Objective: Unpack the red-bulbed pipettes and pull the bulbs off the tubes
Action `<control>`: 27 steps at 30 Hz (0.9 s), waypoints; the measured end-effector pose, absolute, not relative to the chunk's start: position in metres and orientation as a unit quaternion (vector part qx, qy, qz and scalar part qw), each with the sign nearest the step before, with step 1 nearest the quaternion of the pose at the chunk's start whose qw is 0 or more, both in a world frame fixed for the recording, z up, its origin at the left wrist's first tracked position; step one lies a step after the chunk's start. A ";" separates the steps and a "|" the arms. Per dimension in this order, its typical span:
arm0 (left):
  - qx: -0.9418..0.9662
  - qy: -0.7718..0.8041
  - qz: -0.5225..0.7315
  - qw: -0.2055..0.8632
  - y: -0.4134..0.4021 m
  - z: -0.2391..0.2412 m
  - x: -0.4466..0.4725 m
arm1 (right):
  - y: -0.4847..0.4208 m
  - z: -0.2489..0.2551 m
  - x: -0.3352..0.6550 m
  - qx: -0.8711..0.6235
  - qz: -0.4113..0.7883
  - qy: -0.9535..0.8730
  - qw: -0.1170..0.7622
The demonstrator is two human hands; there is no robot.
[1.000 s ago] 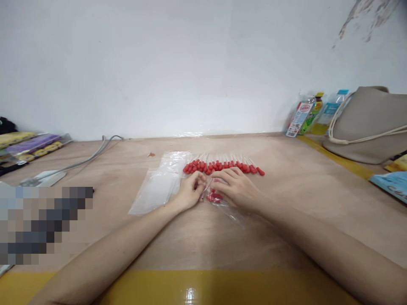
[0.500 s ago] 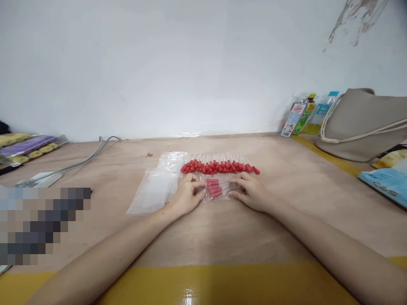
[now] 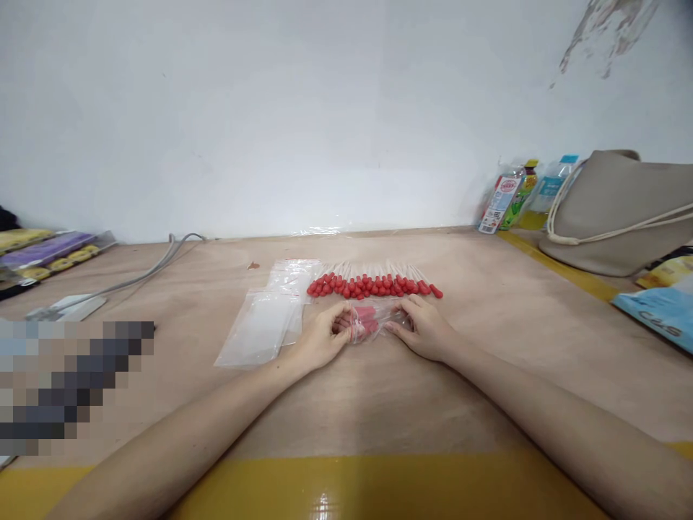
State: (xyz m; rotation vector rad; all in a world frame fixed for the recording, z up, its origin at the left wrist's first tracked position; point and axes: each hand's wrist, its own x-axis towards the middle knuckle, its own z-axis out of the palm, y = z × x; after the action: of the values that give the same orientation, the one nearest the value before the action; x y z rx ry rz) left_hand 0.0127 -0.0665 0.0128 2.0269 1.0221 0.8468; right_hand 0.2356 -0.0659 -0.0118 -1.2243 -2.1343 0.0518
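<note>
Mid-frame: clear bag [image 3: 382,312], red pieces [image 3: 366,315] inside; left hand [image 3: 322,338], right hand [image 3: 430,331] pinching opposite ends. Higher in frame: red-tipped sticks [image 3: 373,284].

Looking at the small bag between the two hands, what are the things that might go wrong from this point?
The red pieces might slip out of the small clear bag if its end by the left hand is open; I cannot tell whether it is sealed.

The red-tipped sticks lie just beyond the bag, so the right hand could knock some out of their row.
</note>
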 end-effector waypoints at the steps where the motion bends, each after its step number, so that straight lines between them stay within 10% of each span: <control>1: 0.788 0.390 0.326 0.347 -0.068 0.013 0.013 | -0.066 -0.012 0.235 -0.472 0.019 -0.816 0.333; 27: 0.865 0.376 0.248 0.221 -0.070 0.016 0.012 | -0.067 -0.012 0.234 -0.489 0.021 -0.810 0.324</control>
State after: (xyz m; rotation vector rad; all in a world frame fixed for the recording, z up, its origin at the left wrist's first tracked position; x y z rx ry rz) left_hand 0.0124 -0.0705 0.0159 2.3916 1.0407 0.6844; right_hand 0.2337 -0.0666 -0.0119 -1.2827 -2.1241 0.0549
